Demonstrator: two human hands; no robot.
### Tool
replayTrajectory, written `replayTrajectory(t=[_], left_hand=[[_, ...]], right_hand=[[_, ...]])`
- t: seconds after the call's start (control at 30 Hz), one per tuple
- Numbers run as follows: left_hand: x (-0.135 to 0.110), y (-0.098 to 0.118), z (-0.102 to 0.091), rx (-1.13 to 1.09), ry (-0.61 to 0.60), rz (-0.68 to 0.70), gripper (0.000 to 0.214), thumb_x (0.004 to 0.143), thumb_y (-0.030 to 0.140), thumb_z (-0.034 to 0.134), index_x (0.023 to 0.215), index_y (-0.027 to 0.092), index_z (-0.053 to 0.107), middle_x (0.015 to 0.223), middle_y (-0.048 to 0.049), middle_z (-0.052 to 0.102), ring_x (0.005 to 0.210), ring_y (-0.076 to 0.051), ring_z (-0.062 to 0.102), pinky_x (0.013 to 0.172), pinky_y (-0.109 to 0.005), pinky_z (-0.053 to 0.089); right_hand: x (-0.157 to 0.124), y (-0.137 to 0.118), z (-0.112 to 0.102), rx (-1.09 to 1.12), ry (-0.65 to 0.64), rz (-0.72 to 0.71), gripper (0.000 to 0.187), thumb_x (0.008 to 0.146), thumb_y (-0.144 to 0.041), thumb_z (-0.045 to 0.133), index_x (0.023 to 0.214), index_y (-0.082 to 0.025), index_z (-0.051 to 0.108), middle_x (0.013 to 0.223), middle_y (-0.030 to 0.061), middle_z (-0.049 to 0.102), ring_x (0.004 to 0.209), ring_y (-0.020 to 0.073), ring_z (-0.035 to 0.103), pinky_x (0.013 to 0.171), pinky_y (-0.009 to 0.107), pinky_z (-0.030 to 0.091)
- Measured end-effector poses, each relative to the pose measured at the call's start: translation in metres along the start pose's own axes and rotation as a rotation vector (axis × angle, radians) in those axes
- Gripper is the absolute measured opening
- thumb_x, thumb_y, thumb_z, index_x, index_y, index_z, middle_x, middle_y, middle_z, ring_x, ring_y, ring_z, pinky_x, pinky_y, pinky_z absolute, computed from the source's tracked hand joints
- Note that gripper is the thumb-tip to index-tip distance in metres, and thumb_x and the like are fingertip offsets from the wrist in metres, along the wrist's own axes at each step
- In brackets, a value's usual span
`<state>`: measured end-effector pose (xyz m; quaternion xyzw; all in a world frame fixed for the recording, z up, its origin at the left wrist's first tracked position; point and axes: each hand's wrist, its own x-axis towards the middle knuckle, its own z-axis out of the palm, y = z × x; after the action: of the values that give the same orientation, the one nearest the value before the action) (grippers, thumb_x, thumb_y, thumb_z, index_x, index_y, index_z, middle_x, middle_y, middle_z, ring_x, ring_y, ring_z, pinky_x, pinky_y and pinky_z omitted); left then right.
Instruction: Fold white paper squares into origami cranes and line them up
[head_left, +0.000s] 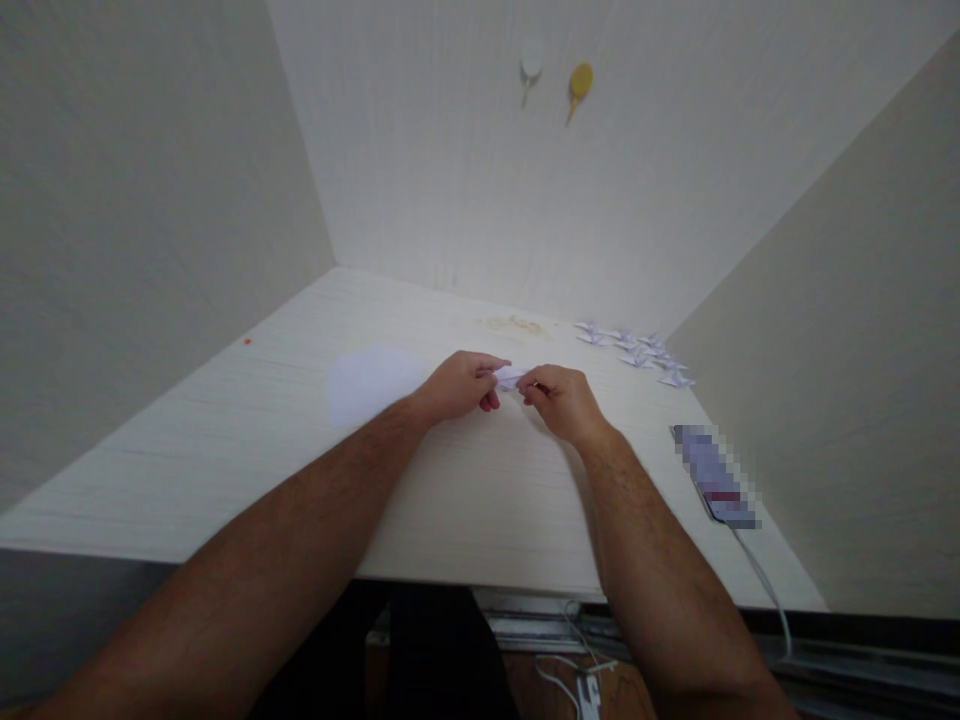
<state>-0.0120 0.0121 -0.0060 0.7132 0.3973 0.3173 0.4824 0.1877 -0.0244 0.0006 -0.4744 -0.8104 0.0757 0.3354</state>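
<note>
A small folded paper (509, 379) is held up between two hands, over the middle of the bench (480, 500). It is white and thin. Its long way runs from left to right, with one end at each hand. I cannot tell which end is the front, because the fingers hide parts of it.

The left hand (459, 386) has the left end. Its grip is pinching the paper with the thumb and a finger, and one finger sticks out to the right along the far side. The right hand (561, 398) has the right end. Its grip is pinching the paper too, with the fingertips close together and the other fingers curled.

To the left, just beside the left hand and arm, a flat white sheet (366, 385) lies on the bench. Far to the right, near the back wall (420, 150), there is a bunch of little folded paper shapes (676, 380) with pointy ends. They lie close together, and the points go different ways.

On the right side, nearer than the shapes, lies a phone (705, 470) with a blurry screen. It slants from far left to near right. A white cord (763, 583) runs from its near end over the edge of the bench. A white hook (532, 64) and a yellow hook (580, 80) are on the back wall.
</note>
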Motion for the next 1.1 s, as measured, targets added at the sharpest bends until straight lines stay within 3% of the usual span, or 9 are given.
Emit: replayTrajectory(t=[0.17,0.3,0.47,0.63,0.93,1.1], left_hand=[[0.0,-0.001,0.0,0.057,-0.013,0.009,0.046,0.083,0.011,0.05,0.128,0.009,0.061,0.06,-0.004,0.068,0.053,-0.013,0.063,0.054,-0.022,0.05],[0.0,0.0,-0.001,0.02,-0.014,0.008,0.045,0.083,0.011,0.05,0.127,0.008,0.061,0.059,-0.0041,0.068,0.053,-0.013,0.063,0.053,-0.022,0.049],[-0.002,0.006,0.0,-0.123,-0.015,-0.029,0.046,0.085,0.009,0.049,0.13,0.006,0.058,0.058,-0.0038,0.067,0.05,-0.012,0.062,0.053,-0.023,0.051],[-0.005,0.013,0.0,-0.183,-0.012,-0.043,0.043,0.085,0.009,0.05,0.127,0.004,0.06,0.057,-0.0044,0.066,0.05,-0.012,0.062,0.052,-0.023,0.051],[-0.006,0.013,0.0,-0.191,-0.032,0.01,0.04,0.085,0.015,0.056,0.122,0.003,0.062,0.057,-0.0039,0.065,0.05,-0.012,0.061,0.05,-0.022,0.049],[-0.005,0.009,0.005,-0.24,0.016,0.046,0.058,0.073,0.021,0.074,0.127,0.006,0.06,0.079,-0.0092,0.073,0.056,-0.011,0.062,0.055,-0.024,0.053]], right_hand=[[0.0,-0.005,-0.001,0.023,0.008,0.065,0.012,0.079,-0.013,0.062,0.072,-0.02,0.069,0.07,0.0009,0.07,0.066,0.0138,0.063,0.064,0.026,0.044],[-0.001,-0.002,0.003,0.168,0.048,0.184,0.004,0.075,-0.02,0.068,0.071,-0.019,0.067,0.066,0.0001,0.068,0.059,0.0127,0.059,0.056,0.024,0.043],[0.001,0.0,0.009,0.406,0.139,0.316,0.014,0.071,-0.025,0.071,0.076,-0.02,0.059,0.064,-0.0008,0.066,0.056,0.0132,0.061,0.054,0.024,0.045],[0.002,-0.003,0.011,0.535,0.169,0.309,0.035,0.07,-0.027,0.071,0.102,-0.023,0.057,0.067,-0.0042,0.064,0.054,0.0121,0.061,0.05,0.023,0.045],[0.004,-0.009,0.009,0.6,0.152,0.356,0.021,0.069,-0.028,0.069,0.087,-0.019,0.063,0.064,-0.0019,0.065,0.048,0.0104,0.057,0.048,0.023,0.045],[0.004,-0.012,0.01,0.605,0.144,0.382,0.021,0.069,-0.028,0.07,0.086,-0.019,0.063,0.065,-0.0012,0.065,0.05,0.0111,0.059,0.048,0.023,0.046]])
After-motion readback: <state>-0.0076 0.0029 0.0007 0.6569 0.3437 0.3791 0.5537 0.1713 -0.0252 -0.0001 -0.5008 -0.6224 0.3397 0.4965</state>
